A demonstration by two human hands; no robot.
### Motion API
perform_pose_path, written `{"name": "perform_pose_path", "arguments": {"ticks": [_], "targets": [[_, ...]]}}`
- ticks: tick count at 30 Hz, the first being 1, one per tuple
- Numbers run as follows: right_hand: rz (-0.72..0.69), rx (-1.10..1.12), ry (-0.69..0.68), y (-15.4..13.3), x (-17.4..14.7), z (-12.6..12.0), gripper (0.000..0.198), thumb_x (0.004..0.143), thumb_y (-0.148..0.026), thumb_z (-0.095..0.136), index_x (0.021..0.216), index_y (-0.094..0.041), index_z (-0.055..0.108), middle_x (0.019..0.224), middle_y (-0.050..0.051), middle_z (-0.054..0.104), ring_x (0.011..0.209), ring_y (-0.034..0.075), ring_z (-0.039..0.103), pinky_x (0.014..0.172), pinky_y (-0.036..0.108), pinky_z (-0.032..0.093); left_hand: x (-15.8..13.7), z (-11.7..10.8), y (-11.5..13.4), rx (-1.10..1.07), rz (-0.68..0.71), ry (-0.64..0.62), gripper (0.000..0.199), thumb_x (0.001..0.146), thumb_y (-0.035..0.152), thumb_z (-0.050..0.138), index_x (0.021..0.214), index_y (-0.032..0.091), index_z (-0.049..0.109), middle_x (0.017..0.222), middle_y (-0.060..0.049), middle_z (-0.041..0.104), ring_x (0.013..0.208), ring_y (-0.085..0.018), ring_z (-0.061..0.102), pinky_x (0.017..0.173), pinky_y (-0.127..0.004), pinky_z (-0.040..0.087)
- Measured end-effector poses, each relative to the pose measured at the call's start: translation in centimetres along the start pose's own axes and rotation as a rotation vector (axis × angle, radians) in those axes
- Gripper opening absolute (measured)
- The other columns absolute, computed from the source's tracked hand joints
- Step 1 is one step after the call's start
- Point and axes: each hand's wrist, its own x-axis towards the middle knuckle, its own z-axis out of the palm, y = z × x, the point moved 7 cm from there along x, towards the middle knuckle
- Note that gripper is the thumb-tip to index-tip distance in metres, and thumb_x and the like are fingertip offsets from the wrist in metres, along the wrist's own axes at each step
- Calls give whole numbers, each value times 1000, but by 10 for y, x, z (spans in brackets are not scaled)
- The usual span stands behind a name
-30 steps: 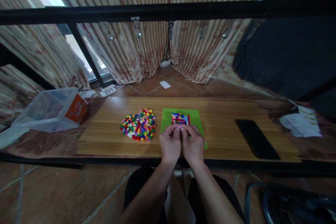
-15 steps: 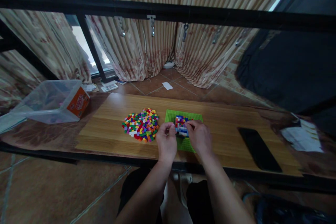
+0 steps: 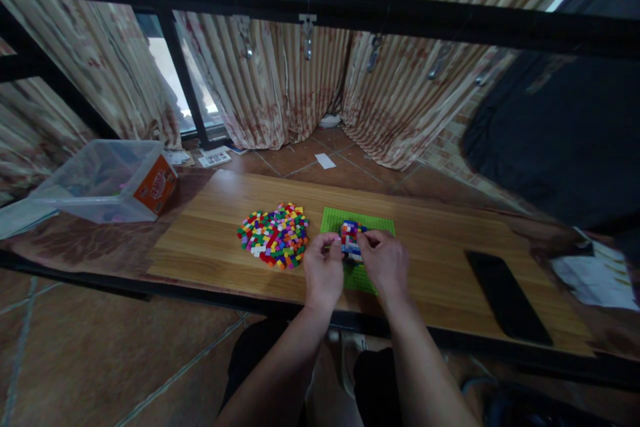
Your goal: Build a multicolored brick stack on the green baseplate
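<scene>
When looking down from the head camera, see two bare hands held close together above a wood-grain board (image 3: 430, 240). Find a lime-green studded baseplate (image 3: 333, 215) lying on it, straight ahead of the body, with a small brick build (image 3: 351, 247) over its middle, red, blue and white on top and partly hidden by fingers. Have the left hand (image 3: 324, 273) just left of the build, thumb and index finger pinching what looks like a small pink brick (image 3: 338, 240) at the tips. Have the right hand (image 3: 387, 265) at the build's right side, back of the hand up, thumb and index fingertips bunched at its upper right edge; cannot tell about any piece pinched between them. Note, just beside the left hand on its outer side, a loose pile of toy bricks (image 3: 275, 237) in red, yellow, green, orange, purple and white. Spot, well apart toward the board's right end, a black phone-shaped slab (image 3: 509, 297) lying flat and slanted. Notice past the left end a clear plastic bin (image 3: 130, 210) with an orange label (image 3: 157, 185), and past the right end some white papers (image 3: 597, 273). See beyond the board a white slip of paper (image 3: 325, 161) on reddish floor tiles (image 3: 353, 170), long striped curtains (image 3: 275, 80), and a black rail (image 3: 320, 7) crossing in front of them.
</scene>
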Motion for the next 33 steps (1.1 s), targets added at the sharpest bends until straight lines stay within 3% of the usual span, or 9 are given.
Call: {"name": "perform_pose_path", "arguments": {"ticks": [27, 33], "targets": [[-2, 204, 44, 9, 2, 12, 33, 86, -41, 53, 67, -18, 68, 68, 6, 67, 63, 19, 59, 62, 31, 41, 0, 0, 0, -52, -17, -22, 10, 76, 25, 65, 80, 16, 69, 77, -2, 68, 66, -13, 62, 61, -24, 51], [29, 257, 34, 15, -1, 5, 34, 86, -46, 54, 77, -18, 72, 74, 7, 70, 68, 20, 61, 66, 32, 44, 1, 1, 0, -79, -40, -32, 11, 74, 25, 67, 79, 15, 71, 70, -1, 68, 60, -11, 60, 61, -24, 50]]}}
